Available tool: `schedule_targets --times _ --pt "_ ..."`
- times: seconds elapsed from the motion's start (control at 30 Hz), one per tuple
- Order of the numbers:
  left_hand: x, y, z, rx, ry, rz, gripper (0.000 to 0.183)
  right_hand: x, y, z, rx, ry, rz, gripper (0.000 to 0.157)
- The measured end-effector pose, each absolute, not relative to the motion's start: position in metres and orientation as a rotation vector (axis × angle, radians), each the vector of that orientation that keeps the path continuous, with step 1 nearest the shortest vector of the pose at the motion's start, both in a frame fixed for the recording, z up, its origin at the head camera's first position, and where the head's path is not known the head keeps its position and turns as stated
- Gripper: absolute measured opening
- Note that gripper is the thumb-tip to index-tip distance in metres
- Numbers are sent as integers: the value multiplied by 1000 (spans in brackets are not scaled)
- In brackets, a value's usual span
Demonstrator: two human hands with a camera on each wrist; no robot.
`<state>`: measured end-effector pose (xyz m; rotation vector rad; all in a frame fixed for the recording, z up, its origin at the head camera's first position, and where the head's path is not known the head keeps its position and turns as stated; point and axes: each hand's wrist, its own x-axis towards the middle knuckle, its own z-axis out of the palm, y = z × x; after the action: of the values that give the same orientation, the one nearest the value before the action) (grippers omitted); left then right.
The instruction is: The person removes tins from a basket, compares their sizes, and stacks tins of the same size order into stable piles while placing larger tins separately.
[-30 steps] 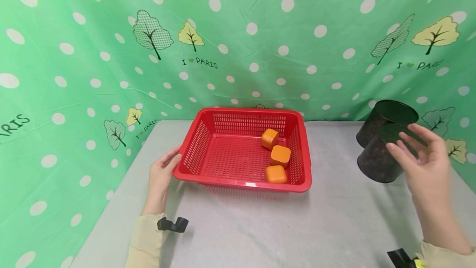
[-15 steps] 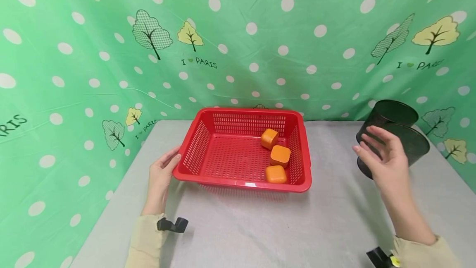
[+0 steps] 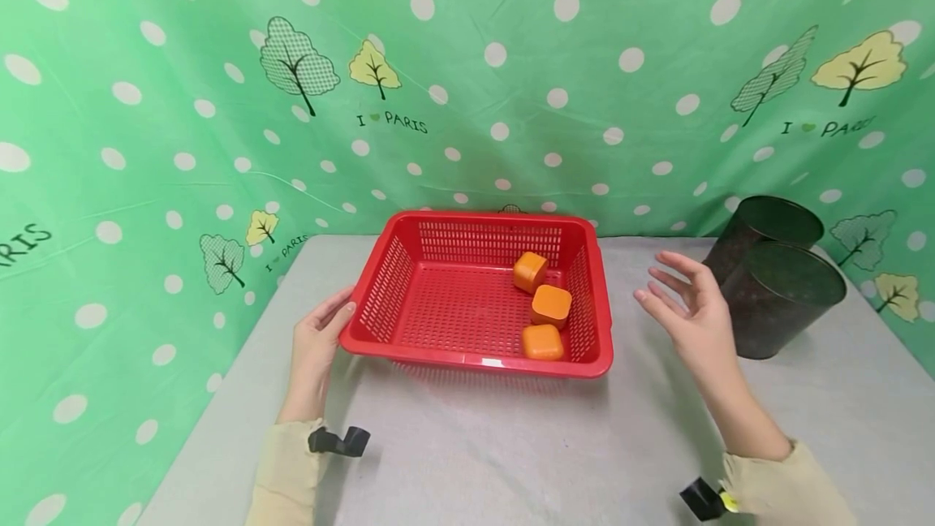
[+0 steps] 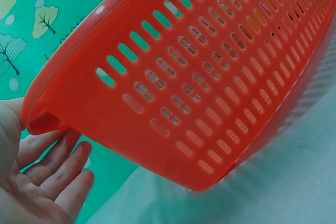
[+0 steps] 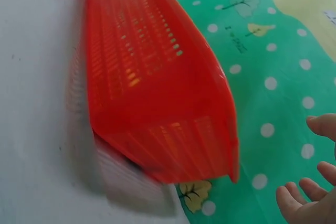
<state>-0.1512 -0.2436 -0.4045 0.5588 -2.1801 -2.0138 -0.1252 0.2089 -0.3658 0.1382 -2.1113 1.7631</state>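
My left hand grips the left rim of a red plastic basket, thumb above and fingers below the edge. In the left wrist view the fingers show under the rim beside the slotted wall. On the basket's right side lie three orange rounded blocks: a rear block, a middle block and a front block. My right hand holds nothing and hovers right of the basket, fingers spread and slightly bent. The right wrist view shows its fingertips apart from the basket's end.
Two dark, round bins stand at the right, a front bin and a rear bin partly behind it. A grey cloth covers the table. Behind hangs a green dotted curtain.
My right hand has moved left, away from the dark bins and toward the basket, uncovering the front bin. The left hand, basket and orange blocks stay in place.
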Motion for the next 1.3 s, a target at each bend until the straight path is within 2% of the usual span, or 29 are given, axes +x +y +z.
schedule_targets --times 0.53,1.3 --pt "-152 -244 -404 535 -2171 -2021 45 -146 168 -364 139 -2277 1833 61" --pt "-150 -244 -404 511 -2170 -2030 45 -211 128 -329 137 -2255 2038 56"
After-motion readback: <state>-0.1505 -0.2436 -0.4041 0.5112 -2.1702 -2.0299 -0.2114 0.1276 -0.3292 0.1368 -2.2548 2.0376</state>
